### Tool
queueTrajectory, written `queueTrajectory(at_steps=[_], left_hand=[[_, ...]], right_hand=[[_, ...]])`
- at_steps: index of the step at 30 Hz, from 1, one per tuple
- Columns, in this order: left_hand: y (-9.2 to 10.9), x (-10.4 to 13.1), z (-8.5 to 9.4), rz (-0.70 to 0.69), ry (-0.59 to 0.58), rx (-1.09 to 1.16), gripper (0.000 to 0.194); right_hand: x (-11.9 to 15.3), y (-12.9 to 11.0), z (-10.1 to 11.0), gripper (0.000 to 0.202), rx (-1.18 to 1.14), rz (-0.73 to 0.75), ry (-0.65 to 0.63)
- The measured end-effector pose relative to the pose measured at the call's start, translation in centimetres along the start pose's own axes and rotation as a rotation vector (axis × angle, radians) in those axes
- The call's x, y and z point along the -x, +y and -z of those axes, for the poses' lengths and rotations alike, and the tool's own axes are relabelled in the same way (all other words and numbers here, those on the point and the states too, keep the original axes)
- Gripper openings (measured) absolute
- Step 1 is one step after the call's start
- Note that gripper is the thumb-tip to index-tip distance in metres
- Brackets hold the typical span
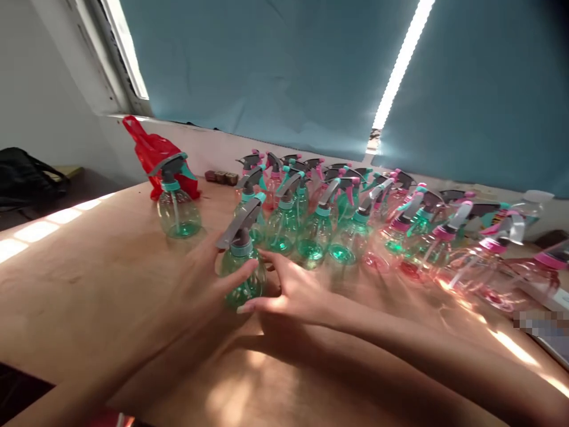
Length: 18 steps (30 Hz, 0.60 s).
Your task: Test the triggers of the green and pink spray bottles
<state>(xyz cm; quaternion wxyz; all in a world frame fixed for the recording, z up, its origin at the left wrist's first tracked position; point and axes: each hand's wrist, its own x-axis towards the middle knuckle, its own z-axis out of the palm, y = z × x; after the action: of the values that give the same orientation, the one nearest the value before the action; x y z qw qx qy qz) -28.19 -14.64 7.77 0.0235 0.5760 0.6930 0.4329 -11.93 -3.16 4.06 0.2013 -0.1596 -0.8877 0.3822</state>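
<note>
A green spray bottle (pixel 240 262) is clasped between left hand (pixel 205 280) and right hand (pixel 297 289); beyond it, clustered spray bottles (pixel 283 226) are seen.

Your blurred left hand (pixel 208 283) has fingers hidden behind the green spray bottle (pixel 242 251), while the view's edges crop a black bag (pixel 29 181) at left and a pink-collared bottle (pixel 536 276) at right.

I count my two bare hands (pixel 300 293), one red plastic bag (pixel 153 146), over a dozen rounded, see-through green or pink spray bottles (pixel 239 260).
</note>
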Motion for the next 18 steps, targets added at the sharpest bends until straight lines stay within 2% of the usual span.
queueTrajectory(at_steps=[2, 7, 13, 18], left_hand=[[-1.5, -0.4, 1.5, 0.043, 0.028, -0.043, 0.035], [-5.2, -2.7, 3.8, 0.136, 0.092, -0.023, 0.051], [-8.5, -6.1, 3.9, 0.103, 0.116, 0.007, 0.055], [-9.1, -7.6, 3.6, 0.127, 0.141, -0.031, 0.06]], right_hand=[[-1.9, -1.2, 0.5, 0.085, 0.037, -0.044, -0.017], [-6.0, -3.4, 2.2, 0.073, 0.149, -0.111, 0.129], [-8.5, -3.5, 1.6, 0.073, 0.114, -0.13, 0.185], [-10.0, -2.4, 0.8, 0.08, 0.133, -0.122, 0.258]])
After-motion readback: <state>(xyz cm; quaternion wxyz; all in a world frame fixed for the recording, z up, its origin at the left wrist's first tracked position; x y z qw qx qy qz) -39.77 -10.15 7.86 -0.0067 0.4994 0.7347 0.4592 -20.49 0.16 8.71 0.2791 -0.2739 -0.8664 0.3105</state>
